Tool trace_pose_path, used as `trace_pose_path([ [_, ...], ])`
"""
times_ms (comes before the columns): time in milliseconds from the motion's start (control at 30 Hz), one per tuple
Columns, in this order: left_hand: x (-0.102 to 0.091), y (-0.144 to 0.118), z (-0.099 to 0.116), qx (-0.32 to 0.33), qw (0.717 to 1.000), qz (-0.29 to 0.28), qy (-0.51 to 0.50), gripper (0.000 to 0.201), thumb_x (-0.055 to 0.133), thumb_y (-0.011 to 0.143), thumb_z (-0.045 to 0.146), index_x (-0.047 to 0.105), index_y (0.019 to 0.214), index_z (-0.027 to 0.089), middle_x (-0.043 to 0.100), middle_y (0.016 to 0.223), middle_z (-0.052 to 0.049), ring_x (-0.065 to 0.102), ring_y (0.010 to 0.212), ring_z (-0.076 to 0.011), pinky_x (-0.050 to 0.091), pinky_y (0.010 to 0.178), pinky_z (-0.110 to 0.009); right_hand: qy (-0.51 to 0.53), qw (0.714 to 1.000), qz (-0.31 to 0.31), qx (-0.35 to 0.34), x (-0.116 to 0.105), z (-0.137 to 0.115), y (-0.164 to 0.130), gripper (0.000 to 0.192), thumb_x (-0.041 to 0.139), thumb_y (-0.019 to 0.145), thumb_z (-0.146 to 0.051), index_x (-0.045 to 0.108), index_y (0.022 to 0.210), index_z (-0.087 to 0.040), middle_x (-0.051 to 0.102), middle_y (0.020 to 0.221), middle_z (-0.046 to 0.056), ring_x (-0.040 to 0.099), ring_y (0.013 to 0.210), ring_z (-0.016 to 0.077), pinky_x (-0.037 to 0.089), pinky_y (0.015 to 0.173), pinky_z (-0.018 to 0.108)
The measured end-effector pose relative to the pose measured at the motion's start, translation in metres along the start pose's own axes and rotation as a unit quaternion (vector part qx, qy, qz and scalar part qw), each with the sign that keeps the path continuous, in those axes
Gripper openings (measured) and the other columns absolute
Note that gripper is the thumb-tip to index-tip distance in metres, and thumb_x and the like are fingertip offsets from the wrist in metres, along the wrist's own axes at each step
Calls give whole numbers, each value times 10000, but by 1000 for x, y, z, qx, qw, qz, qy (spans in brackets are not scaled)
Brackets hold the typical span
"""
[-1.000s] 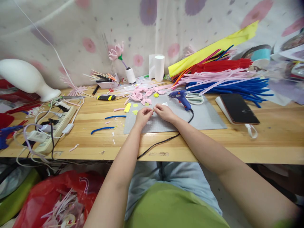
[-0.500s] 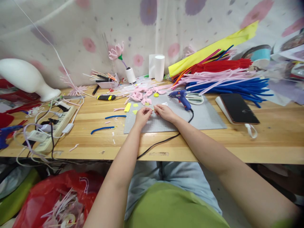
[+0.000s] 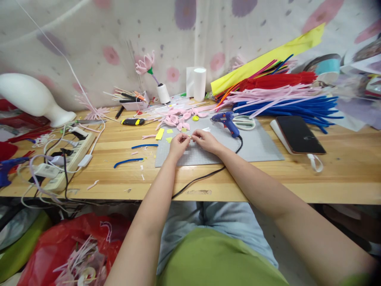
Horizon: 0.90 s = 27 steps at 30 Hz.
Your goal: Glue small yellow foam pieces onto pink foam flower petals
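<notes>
Both hands meet over the near left part of a grey mat (image 3: 256, 147) that lies on the wooden surface (image 3: 342, 174). The left hand (image 3: 177, 145) and the right hand (image 3: 205, 141) each pinch one end of a small thin piece (image 3: 188, 137), pale with a yellowish tip, held just above the mat between them. Each grip is narrow, thumb and forefinger closed on that piece; what it is made of is too small to tell.

Just beyond the hands, at the far edge of the mat, lie pink petal shapes (image 3: 175, 119), small yellow scraps (image 3: 160, 134) and a yellow dot. A blue glue gun (image 3: 225, 119) rests on the mat to the right of the hands, its black cord (image 3: 202, 178) running toward the near edge of the surface. White-handled scissors (image 3: 244, 123) lie just beside the gun. Two blue pipe-cleaner pieces (image 3: 127, 161) lie on the wood to the left of the mat.

Farther right lies a dark phone (image 3: 299, 135), and behind it bundles of blue, pink and red pipe cleaners (image 3: 285, 99). At the far left sits a power strip (image 3: 73, 155) with several plugs, and a white foam shape (image 3: 32, 97) beyond it. A pink flower (image 3: 145, 65) stands at the far wall beside a white roll (image 3: 199, 84). Below the surface, near left, is a red bag (image 3: 59, 246).
</notes>
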<state>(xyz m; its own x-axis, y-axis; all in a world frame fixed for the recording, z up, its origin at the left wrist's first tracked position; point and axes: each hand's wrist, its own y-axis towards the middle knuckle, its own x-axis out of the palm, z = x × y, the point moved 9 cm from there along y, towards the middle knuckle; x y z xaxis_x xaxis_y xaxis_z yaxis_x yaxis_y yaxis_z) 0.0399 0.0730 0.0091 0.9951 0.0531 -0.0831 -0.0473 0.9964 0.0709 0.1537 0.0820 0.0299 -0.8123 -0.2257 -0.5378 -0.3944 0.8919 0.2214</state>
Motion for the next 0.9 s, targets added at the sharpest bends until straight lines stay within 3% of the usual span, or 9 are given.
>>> trace_pose_path([
  [500,0,1,-2,-8,1000,-2,7,150,625,631,295,554,608,165,568,547,23,489,485,-84,374,473,-211,9,1000,26,14,1,4,1,163,416,818,-288,485,702,-197,576,710,4,486,676,132,365,676,260],
  [767,1,-1,0,-7,1000,-2,15,131,614,635,275,555,593,166,564,534,25,484,473,-78,366,464,-200,52,996,23,63,4,12,1,195,411,823,-319,503,703,-196,573,664,-8,468,580,117,373,633,259],
  [900,5,-1,2,-4,999,-21,34,149,638,639,273,570,575,158,546,508,26,481,472,-73,370,471,-197,77,994,58,61,-1,13,2,200,431,809,-343,505,699,-194,574,669,-9,463,600,116,376,635,253],
])
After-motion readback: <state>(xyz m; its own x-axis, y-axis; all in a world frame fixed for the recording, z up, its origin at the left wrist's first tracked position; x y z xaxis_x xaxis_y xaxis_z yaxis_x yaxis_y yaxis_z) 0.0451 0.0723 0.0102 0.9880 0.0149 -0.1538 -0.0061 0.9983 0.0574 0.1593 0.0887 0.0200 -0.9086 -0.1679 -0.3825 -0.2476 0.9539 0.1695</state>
